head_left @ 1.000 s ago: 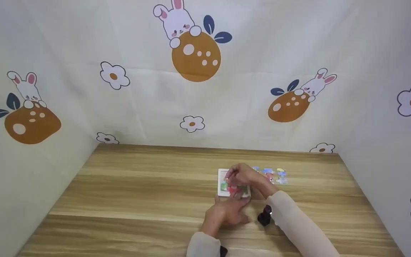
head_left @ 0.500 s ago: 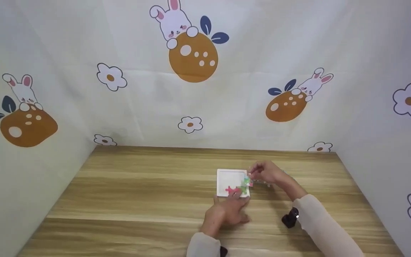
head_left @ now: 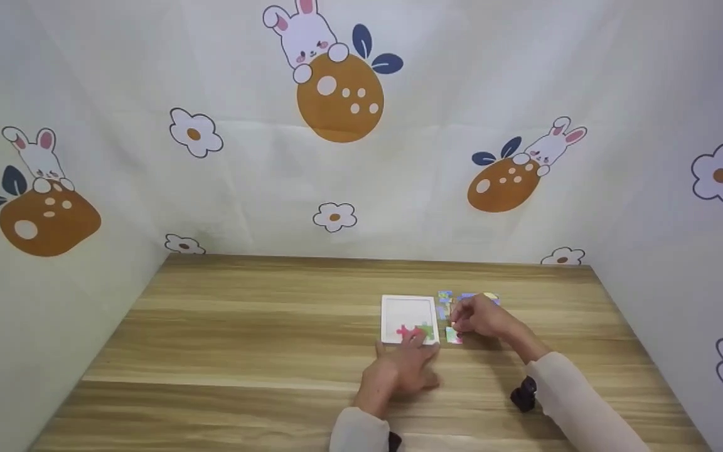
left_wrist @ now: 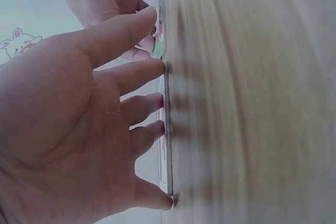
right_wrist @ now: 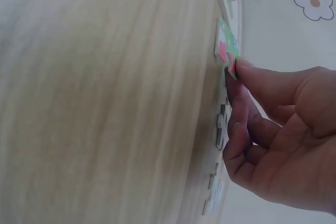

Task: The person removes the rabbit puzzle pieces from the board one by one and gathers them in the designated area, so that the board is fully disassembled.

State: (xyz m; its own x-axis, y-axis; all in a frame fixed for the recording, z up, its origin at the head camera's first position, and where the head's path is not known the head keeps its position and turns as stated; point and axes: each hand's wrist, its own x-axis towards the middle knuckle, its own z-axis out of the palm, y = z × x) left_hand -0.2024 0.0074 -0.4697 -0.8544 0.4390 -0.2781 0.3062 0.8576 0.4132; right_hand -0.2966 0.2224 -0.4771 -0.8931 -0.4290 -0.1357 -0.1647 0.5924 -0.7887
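Note:
A white square puzzle tray lies on the wooden table, with a pink piece and a green piece along its near side. My left hand rests at the tray's near edge, fingers spread, fingertips on its rim and the pieces there. Just right of the tray, my right hand pinches a small reddish puzzle piece between thumb and index finger. Touching or very close to it is a green-and-pink puzzle piece on the table. The fingers partly cover the pinched piece.
More loose puzzle pieces lie right of the tray, some behind my right hand. A pale cloth wall with rabbit and flower prints encloses the wooden table at the back and sides.
My right hand has moved from above the tray to the loose pieces on its right. The green-and-pink piece has come out of the tray onto the table. My left hand has stayed put.

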